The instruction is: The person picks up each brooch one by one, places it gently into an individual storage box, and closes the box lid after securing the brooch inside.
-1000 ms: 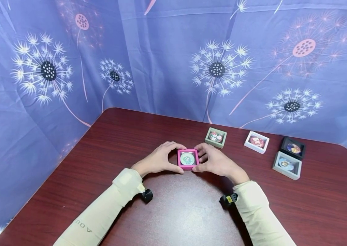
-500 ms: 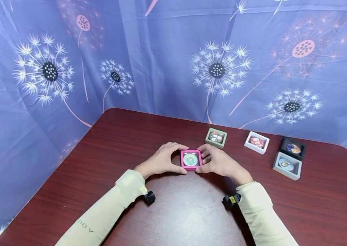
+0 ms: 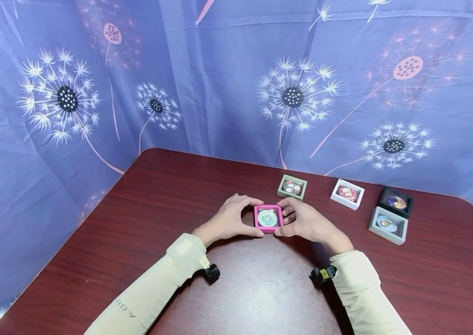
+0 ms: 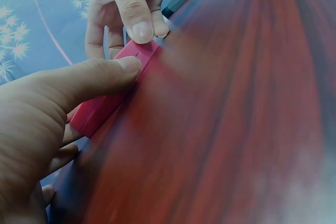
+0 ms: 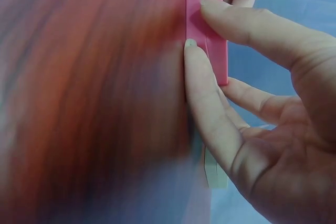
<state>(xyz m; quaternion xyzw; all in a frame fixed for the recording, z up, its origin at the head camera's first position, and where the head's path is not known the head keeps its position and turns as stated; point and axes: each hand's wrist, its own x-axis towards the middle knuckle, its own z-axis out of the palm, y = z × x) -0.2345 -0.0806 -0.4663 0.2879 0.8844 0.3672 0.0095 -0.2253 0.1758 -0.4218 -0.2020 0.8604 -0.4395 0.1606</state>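
Observation:
A square pink display frame [image 3: 268, 218] with a clear window and a round pale green badge inside lies on the dark red table [image 3: 169, 186]. My left hand [image 3: 229, 218] grips its left side, thumb at the near edge and fingers at the far edge. From the right, my right hand [image 3: 309, 222] holds it the same way. Up close in the left wrist view, the left thumb [image 4: 113, 74] presses the pink side wall [image 4: 105, 108]. Fingers of the right hand [image 5: 283, 124] rest against that wall in the right wrist view.
Behind the hands stands a green frame [image 3: 292, 187] with a round badge. Farther right are a white frame [image 3: 347, 194], a black frame [image 3: 395, 202] and a grey frame [image 3: 388, 226], the last two touching. A blue dandelion-print curtain [image 3: 219, 93] borders the table.
Both hands have slid the pink frame a little to the right along the table, keeping their hold on it. The other frames keep their places on the table.

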